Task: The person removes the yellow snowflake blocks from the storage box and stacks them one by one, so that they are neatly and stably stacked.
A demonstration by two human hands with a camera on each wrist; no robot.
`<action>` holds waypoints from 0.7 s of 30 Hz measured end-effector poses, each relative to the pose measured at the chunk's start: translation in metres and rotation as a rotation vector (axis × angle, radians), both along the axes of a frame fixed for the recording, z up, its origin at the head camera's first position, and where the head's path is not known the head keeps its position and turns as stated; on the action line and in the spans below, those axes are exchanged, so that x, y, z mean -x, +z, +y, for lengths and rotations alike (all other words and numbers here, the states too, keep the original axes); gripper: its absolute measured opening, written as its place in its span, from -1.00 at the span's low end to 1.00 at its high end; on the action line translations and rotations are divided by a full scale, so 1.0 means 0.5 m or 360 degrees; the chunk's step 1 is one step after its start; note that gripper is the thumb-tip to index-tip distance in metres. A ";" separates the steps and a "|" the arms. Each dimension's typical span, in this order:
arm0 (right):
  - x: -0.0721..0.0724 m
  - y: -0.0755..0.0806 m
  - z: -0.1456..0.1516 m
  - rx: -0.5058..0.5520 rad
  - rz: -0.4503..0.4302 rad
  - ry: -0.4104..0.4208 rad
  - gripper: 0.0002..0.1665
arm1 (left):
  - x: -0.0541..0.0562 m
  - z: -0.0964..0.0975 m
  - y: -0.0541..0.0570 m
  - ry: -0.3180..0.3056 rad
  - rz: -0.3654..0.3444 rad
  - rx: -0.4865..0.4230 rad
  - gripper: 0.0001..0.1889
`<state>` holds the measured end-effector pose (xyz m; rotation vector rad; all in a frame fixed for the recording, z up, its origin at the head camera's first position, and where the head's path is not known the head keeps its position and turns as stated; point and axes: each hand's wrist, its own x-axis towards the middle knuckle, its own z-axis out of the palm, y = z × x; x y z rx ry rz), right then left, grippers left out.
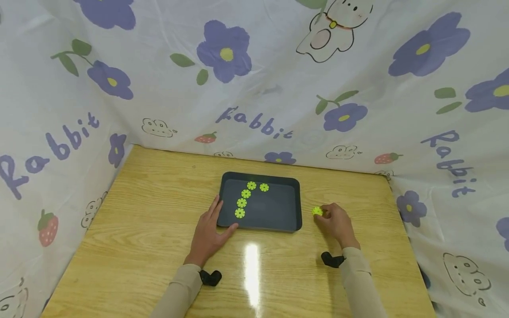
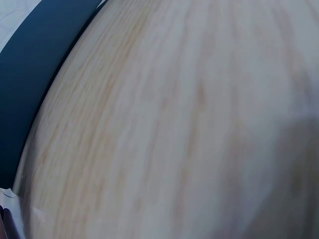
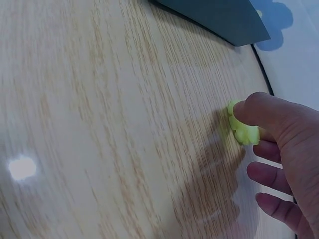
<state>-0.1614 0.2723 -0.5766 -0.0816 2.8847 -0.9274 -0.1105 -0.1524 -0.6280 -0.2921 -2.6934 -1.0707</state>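
One wooden table (image 1: 151, 212) meets flowered cloth (image 1: 159, 31) (left hand (image 1: 207, 234) spread against tray (image 1: 274, 207), right hand (image 1: 337, 223) pinching a disc (image 1: 317, 211)).

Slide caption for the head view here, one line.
Left hand touches a dark tray of five yellow-green notched discs; right hand pinches a sixth disc beside it.

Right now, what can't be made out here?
Held disc: part hidden by right hand, right wrist view.
Other discs: fine detail too small, head view.
Tray: cut off by left wrist view's left and top edges.
Left sleeve: cut off by head view's bottom edge.
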 end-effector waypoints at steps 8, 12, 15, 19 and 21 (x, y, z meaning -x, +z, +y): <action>0.002 0.003 -0.006 -0.0020 -0.0002 0.0015 -0.50 | 0.001 -0.001 0.001 -0.0003 -0.0009 0.0011 -0.06; 0.002 0.004 -0.008 -0.0030 -0.0004 0.0016 -0.46 | 0.000 -0.001 0.001 -0.0002 -0.0007 0.0004 -0.06; 0.004 0.007 -0.012 -0.0050 0.0008 0.0013 -0.33 | 0.000 -0.002 0.000 0.0000 0.0004 0.0007 -0.06; 0.012 0.017 -0.022 -0.0065 0.0074 0.0027 -0.22 | 0.001 -0.002 -0.002 0.0002 0.0023 0.0008 -0.06; 0.019 0.025 -0.031 -0.0060 0.0132 0.0052 -0.23 | 0.001 -0.001 -0.002 0.0001 0.0013 -0.0001 -0.06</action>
